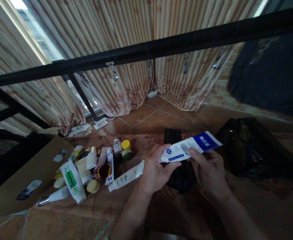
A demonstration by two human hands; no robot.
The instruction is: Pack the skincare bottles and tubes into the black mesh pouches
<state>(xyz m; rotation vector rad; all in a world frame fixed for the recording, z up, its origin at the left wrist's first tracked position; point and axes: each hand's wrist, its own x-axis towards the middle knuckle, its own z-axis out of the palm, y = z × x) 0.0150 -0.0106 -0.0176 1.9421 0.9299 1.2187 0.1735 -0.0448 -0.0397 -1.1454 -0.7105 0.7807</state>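
Both my hands hold one white and blue squeeze tube [186,148], tilted with its flat end up to the right. My left hand [155,168] grips the cap end between thumb and fingers. Toward the flat end, my right hand [209,166] has its thumb on the printed face and its fingers behind. Under the tube lies a folded black cloth-like thing [180,180]. A slim white tube [126,176] rests on the reddish mat [98,206], its far end hidden behind my left hand.
Left on the mat are several cosmetics, among them a white and green tube [73,181], a yellow-lidded jar [125,144] and a small bottle [117,146]. A cardboard box [43,176] stands beside them. A black plastic bag [251,143] lies right; a dark rail [136,50] crosses before curtains [126,90].
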